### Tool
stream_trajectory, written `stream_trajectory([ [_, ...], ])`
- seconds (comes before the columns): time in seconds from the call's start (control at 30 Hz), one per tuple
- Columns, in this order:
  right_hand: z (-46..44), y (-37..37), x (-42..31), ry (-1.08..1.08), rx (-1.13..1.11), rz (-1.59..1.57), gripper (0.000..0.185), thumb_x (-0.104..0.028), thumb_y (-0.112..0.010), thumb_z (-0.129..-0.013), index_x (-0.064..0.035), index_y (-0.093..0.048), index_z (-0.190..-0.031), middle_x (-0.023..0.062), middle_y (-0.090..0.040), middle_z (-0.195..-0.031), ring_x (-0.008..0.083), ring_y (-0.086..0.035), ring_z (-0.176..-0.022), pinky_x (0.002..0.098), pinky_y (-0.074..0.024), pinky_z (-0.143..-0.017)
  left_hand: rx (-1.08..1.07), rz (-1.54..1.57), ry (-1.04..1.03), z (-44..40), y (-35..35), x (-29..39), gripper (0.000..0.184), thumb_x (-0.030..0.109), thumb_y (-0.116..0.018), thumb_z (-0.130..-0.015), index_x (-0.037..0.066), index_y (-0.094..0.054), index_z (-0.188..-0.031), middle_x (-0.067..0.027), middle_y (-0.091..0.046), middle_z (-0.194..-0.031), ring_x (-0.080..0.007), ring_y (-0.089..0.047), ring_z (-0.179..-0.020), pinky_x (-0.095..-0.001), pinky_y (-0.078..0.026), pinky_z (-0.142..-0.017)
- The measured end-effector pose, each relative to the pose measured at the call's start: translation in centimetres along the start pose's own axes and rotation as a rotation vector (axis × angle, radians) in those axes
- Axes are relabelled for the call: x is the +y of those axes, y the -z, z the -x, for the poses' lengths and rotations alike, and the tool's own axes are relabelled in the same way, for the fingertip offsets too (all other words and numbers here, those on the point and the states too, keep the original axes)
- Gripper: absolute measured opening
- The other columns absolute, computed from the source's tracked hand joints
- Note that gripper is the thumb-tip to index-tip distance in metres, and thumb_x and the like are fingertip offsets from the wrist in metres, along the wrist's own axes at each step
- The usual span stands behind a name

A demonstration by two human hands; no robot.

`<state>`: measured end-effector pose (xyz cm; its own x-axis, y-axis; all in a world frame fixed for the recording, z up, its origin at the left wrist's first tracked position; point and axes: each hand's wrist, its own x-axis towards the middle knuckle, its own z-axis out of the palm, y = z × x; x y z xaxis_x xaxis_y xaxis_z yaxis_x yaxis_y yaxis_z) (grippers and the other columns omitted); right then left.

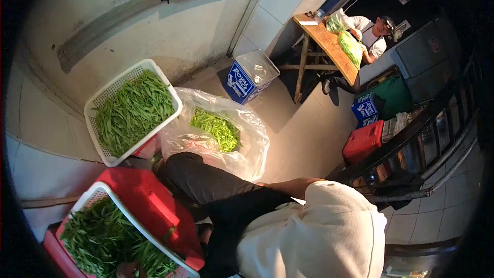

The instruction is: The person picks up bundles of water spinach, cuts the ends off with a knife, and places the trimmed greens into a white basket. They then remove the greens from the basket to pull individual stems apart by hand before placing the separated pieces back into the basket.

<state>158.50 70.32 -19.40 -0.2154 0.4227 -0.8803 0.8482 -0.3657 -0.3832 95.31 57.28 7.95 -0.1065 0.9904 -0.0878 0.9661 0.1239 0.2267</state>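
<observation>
At the bottom edge, my left hand (pixel 128 271) shows as a small dark patch among leafy greens (pixel 100 237) in a white basket (pixel 121 203); its fingers are hidden. My right forearm lies across my dark trouser leg (pixel 221 183). Only a sliver of my right hand (pixel 265 184) shows at the thigh, its fingers out of sight. Beyond my knee, an open clear plastic bag (pixel 254 149) holds cut green stems (pixel 216 129). Left of the bag, another white perforated basket (pixel 172 87) is heaped with long green leaves (pixel 134 110).
A red plastic container (pixel 154 203) stands beside the near basket. A blue-and-white tin (pixel 252 77) stands by the wall. Behind a wooden table (pixel 329 41), a person (pixel 370 36) handles a plastic bag of greens (pixel 350 49). A dark railing (pixel 401 144) borders the right side.
</observation>
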Motion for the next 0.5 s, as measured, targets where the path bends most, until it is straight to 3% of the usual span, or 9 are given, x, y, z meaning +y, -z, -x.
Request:
stream_trajectory([
  [0.17,-1.9,3.5,-1.9,0.078,0.002,0.051,0.041,-0.025,-0.061,-0.086,0.0039,-0.071,-0.114,0.0234,-0.074,-0.102,0.0339,-0.068,-0.093,0.0436,-0.0538,-0.087,-0.027,0.030,-0.067,-0.9,2.6,-0.3,0.025,0.005,-0.070,-0.087,0.002,-0.070,-0.111,-0.0160,-0.068,-0.106,-0.0381,-0.063,-0.101,-0.0501,-0.051,-0.090],
  [0.2,-2.1,3.8,-2.1,0.102,-0.019,0.064,0.041,-0.025,-0.062,-0.086,0.0040,-0.071,-0.114,0.0235,-0.074,-0.102,0.0339,-0.068,-0.093,0.0436,-0.0537,-0.087,0.026,-0.022,0.016,-1.5,3.8,3.2,0.018,0.008,-0.068,-0.091,0.002,-0.069,-0.108,-0.0174,-0.067,-0.102,-0.0398,-0.063,-0.095,-0.0514,-0.051,-0.086],
  [0.27,-2.5,4.8,-1.7,0.152,-0.052,0.043,0.041,-0.026,-0.062,-0.086,0.0041,-0.070,-0.114,0.0238,-0.074,-0.103,0.0339,-0.068,-0.093,0.0435,-0.0535,-0.088,-0.069,-0.003,0.258,-2.0,5.2,7.1,0.029,0.016,-0.067,-0.091,0.005,-0.068,-0.117,-0.0207,-0.068,-0.112,-0.0415,-0.062,-0.106,-0.0500,-0.049,-0.092],
  [0.3,-2.4,5.0,-1.4,0.180,-0.061,-0.020,0.042,-0.026,-0.062,-0.086,0.0042,-0.070,-0.114,0.0239,-0.074,-0.103,0.0338,-0.068,-0.093,0.0435,-0.0534,-0.088,-0.050,-0.005,0.237,-1.6,6.0,7.9,0.030,0.014,-0.066,-0.091,0.004,-0.068,-0.119,-0.0206,-0.068,-0.115,-0.0410,-0.062,-0.107,-0.0497,-0.049,-0.093],
  [0.43,-2.9,7.9,-1.1,0.400,-0.167,-0.188,0.043,-0.027,-0.063,-0.086,0.0045,-0.070,-0.114,0.0245,-0.074,-0.104,0.0338,-0.068,-0.094,0.0434,-0.0530,-0.088,0.315,0.167,0.218,0.9,9.8,11.9,0.022,0.009,-0.066,-0.090,0.000,-0.066,-0.110,-0.0181,-0.068,-0.103,-0.0402,-0.063,-0.099,-0.0442,-0.051,-0.089],
  [0.47,-4.1,9.1,-1.2,0.467,-0.215,-0.123,0.043,-0.027,-0.063,-0.086,0.0045,-0.070,-0.114,0.0246,-0.074,-0.105,0.0338,-0.068,-0.094,0.0433,-0.0529,-0.088,0.357,0.150,0.212,2.1,10.6,12.7,0.021,0.008,-0.066,-0.090,-0.001,-0.065,-0.109,-0.0176,-0.068,-0.102,-0.0389,-0.064,-0.099,-0.0427,-0.051,-0.089],
  [0.5,-5.2,11.3,-1.7,0.570,-0.291,0.140,0.041,-0.028,-0.064,-0.088,0.0028,-0.070,-0.114,0.0219,-0.075,-0.104,0.0333,-0.068,-0.091,0.0437,-0.0533,-0.085,0.443,0.231,0.230,3.1,10.9,13.5,0.021,0.007,-0.065,-0.091,-0.001,-0.065,-0.110,-0.0163,-0.068,-0.102,-0.0354,-0.066,-0.099,-0.0411,-0.051,-0.089],
])
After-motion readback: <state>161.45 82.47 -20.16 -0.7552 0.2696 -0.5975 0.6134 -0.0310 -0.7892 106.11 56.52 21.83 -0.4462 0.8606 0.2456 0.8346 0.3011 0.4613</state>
